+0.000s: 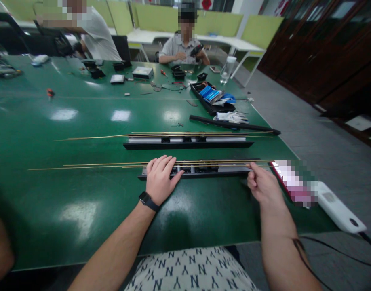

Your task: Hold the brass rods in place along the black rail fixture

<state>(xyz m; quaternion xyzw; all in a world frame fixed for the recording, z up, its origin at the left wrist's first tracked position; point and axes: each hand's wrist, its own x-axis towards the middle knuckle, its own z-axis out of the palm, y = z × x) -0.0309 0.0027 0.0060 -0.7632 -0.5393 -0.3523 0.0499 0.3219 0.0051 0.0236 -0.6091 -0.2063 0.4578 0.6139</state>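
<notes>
A long black channel rail (230, 174) lies before me, with a silvery inside and small dark fittings. Thin brass-coloured rods (91, 165) run along its top and stick out past its left end. My left hand (159, 180) lies across the rail's left part, fingers over the far side and thumb on the near side. At the right end, my right hand (262, 182) is closed, thumb and index finger pinching at a rod. Its other fingers are curled in. The exact contact under my left palm is hidden.
Behind it lies a second black rail (188, 145) with more rods on it. A dark bar (234, 123), white gloves (232, 117) and a black tray (211, 106) lie farther back. To the right are a phone (290, 182) and a white power strip (340, 208). Two people sit opposite.
</notes>
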